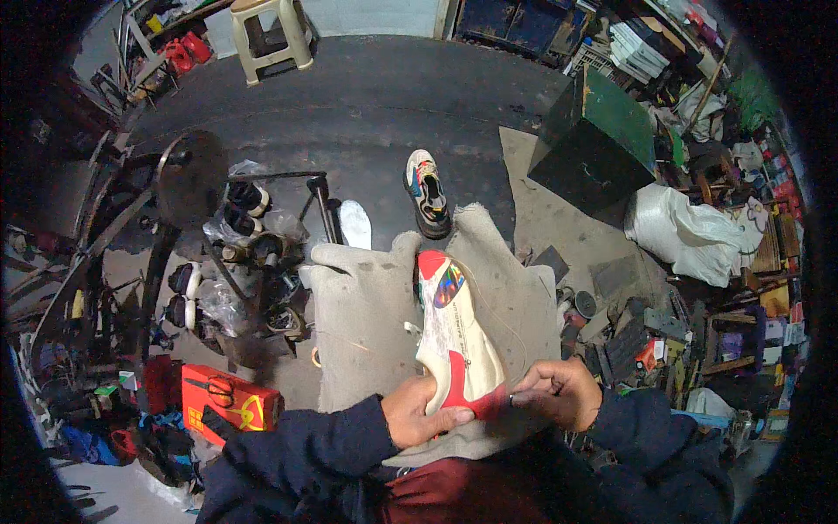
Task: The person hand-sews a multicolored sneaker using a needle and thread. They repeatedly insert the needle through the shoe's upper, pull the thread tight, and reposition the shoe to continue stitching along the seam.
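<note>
A cream sneaker (476,336) with a red toe, a red heel and a shiny rainbow-coloured patch lies on its side across my lap. My left hand (421,415) is closed round its heel end, thumb pressed on the red part. Just right of the heel, my right hand (559,396) is closed in a pinch. Something tiny glints at those fingertips, too small to make out. A thin pale thread (522,349) curves beside the sneaker. Beneath it, a grey cloth (358,349) covers my lap. The matching multicoloured sneaker (428,194) stands on the floor ahead.
A white insole (355,224) lies left of the standing sneaker. At left are a dark metal machine (188,179), several shoes, and scissors (221,391) on a red box (253,406). A green box (602,131), white sack (690,236) and clutter crowd the right. A stool (271,39) stands far off.
</note>
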Tool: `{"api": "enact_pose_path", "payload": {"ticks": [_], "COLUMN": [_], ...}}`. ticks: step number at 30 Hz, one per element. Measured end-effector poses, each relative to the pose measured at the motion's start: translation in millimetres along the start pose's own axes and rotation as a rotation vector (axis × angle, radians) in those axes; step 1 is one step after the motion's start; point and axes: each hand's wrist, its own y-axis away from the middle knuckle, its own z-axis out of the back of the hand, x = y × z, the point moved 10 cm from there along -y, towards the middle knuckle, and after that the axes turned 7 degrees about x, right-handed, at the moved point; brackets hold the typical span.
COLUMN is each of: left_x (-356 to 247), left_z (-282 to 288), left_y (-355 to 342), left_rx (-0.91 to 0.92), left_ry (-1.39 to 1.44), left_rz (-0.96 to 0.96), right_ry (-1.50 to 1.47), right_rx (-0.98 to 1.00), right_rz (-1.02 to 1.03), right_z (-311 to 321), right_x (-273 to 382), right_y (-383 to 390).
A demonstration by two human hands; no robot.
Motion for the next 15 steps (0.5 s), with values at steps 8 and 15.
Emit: {"api": "enact_pose_path", "payload": {"ticks": [8,15], "left_x": [6.8,-13.6], "left_z": [2.0,23.1], "left_y": [7.3,15.1], "left_rx": [-0.144,-0.457], "left_ry": [0.332,-0.245], "left_rz": [-0.053,-0.009], "right_ry": [-0.119,-0.129], "right_rx": [0.06,0.063], "right_rz": [0.023,0.089], "right_z": [12.9,16.2], "right_x": [-19.3,-18.0], "right_y": [8.5,13.2]}}
